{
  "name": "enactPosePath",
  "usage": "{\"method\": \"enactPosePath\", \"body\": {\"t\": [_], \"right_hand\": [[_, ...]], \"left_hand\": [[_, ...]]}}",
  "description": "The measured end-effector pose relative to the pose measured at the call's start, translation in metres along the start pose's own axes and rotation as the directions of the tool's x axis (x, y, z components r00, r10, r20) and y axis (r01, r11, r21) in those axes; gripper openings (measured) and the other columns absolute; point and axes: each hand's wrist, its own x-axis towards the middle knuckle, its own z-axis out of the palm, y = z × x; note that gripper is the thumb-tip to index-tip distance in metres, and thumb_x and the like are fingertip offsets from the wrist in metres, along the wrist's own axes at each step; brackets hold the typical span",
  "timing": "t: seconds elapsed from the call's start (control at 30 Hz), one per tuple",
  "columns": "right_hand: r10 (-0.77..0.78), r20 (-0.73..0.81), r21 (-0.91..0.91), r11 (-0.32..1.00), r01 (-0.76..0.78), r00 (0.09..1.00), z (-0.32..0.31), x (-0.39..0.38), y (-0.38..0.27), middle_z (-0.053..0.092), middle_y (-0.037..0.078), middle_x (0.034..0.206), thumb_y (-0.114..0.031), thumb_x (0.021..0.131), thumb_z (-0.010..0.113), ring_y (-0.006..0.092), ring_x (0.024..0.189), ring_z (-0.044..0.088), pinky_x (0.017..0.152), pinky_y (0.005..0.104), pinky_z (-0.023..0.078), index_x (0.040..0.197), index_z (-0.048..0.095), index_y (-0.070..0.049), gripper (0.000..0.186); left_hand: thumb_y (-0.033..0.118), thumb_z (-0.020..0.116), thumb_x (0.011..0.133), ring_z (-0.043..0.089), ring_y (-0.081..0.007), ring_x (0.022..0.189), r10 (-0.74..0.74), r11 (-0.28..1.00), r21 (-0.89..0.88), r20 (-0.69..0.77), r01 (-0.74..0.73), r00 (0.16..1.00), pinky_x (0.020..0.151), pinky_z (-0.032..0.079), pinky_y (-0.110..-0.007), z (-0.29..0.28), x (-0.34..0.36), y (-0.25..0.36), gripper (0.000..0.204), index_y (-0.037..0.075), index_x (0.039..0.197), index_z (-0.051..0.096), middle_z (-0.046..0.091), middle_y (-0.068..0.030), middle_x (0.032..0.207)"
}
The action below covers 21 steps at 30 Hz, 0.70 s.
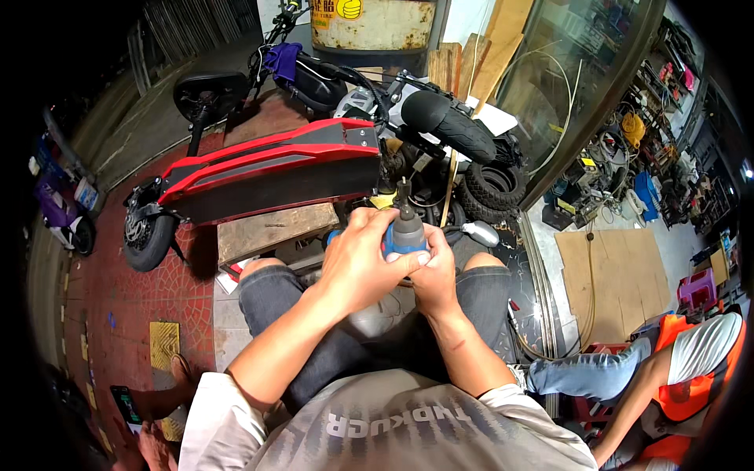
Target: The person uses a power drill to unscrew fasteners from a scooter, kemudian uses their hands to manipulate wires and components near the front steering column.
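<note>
In front of my lap I hold a blue and grey cordless drill [407,234], its chuck and bit pointing away from me. My right hand [437,275] is closed around its right side. From the left, my left hand [353,263] grips the drill too, with the thumb across its blue body; the palms hide most of the handle. Just beyond my hands, a red and black electric scooter [275,169] lies propped on a worn wooden box [271,233]. Its detached-looking end, with dark parts and cables, is nearest the drill's tip.
Stacked tyres [493,190] stand right of the scooter, by a glass door [581,71]. A cardboard sheet [613,279] lies on the shop floor. At lower right sits a person in an orange vest [683,373]; at lower left another person's hand holds a phone [124,404].
</note>
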Motion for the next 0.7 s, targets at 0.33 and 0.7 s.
{"method": "enactPosePath", "body": {"t": [0.33, 0.7], "right_hand": [[-0.161, 0.256, -0.026, 0.985, 0.173, 0.953, -0.04, -0.01, 0.003, 0.052, 0.014, 0.146, 0.006, 0.078, 0.07, 0.0229, 0.139, 0.051, 0.116, 0.0375, 0.044, 0.159, 0.033, 0.002, 0.089], [0.051, 0.213, 0.096, 0.993, -0.073, 0.976, -0.006, 0.04, 0.099, 0.069, 0.006, 0.118, -0.021, 0.09, 0.081, 0.0183, 0.106, 0.066, 0.089, 0.0345, 0.054, 0.138, 0.064, -0.007, 0.053]], "left_hand": [[0.033, 0.079, 0.099, 0.06, -0.006, 0.07, -0.188, 0.922, -0.266, 0.326, 0.281, 0.926, 0.058, 0.049, -0.027, -0.012, 0.027, -0.007, 0.033, 0.004, 0.112, 0.068, 0.068, -0.0014, 0.091], [0.03, 0.083, 0.095, 0.059, -0.0076, 0.071, -0.004, 0.783, -0.532, 0.513, 0.322, 0.859, 0.063, 0.047, -0.028, 0.016, 0.049, -0.044, 0.037, 0.002, 0.117, 0.071, 0.064, -0.0012, 0.089]]}}
